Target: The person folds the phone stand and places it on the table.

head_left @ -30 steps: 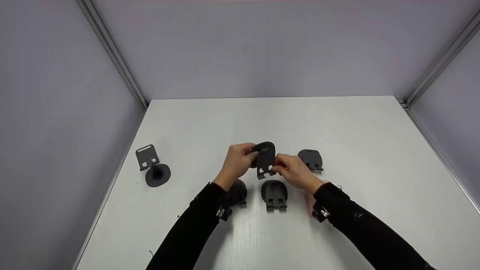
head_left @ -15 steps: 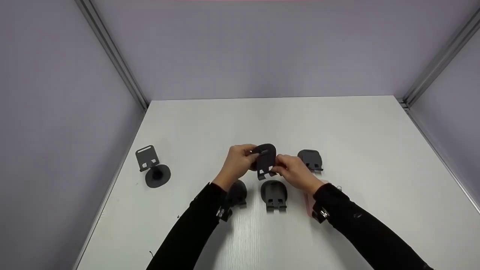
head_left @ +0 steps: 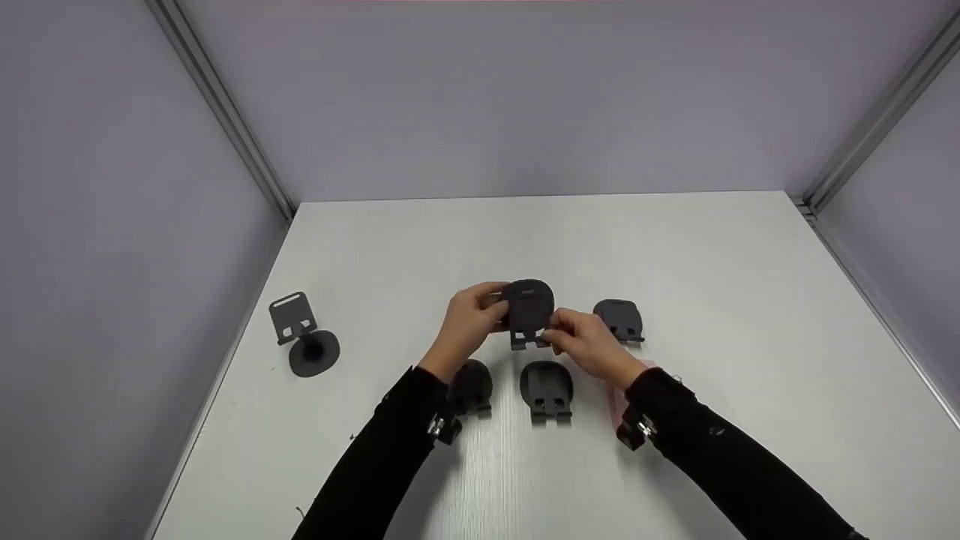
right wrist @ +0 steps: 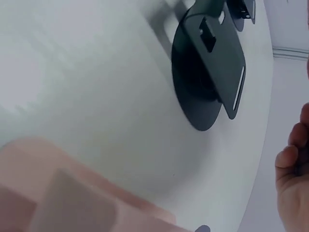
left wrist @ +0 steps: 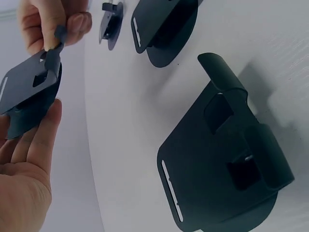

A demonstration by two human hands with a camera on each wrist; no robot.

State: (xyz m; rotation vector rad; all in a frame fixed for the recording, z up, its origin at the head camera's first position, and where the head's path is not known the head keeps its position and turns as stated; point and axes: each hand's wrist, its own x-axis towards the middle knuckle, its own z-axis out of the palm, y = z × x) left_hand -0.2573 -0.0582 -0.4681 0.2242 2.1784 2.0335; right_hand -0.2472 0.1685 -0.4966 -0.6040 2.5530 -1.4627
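A dark grey phone stand (head_left: 529, 307) is held up off the table between both hands. My left hand (head_left: 469, 319) grips its round base from the left, thumb in front and fingers behind, as the left wrist view also shows. With thumb and fingertips my right hand (head_left: 585, 343) pinches the lower right corner, by the hooked lip. The stand's slotted plate (left wrist: 29, 82) lies close against the base. Just below the hands, a folded phone stand (head_left: 547, 390) rests on the table, and another folded stand (head_left: 471, 386) sits by the left wrist, partly hidden.
An unfolded phone stand (head_left: 313, 352) lies far left on the white table (head_left: 420, 247). Another folded stand (head_left: 619, 319) is right of the hands. A pink flat object (head_left: 617, 401) lies partly hidden under the right wrist. Walls (head_left: 525, 105) enclose the back and sides.
The held stand has risen slightly and turned, so more of its round base shows behind the plate. My left hand has shifted a little up and left; the right hand stays nearly in place.
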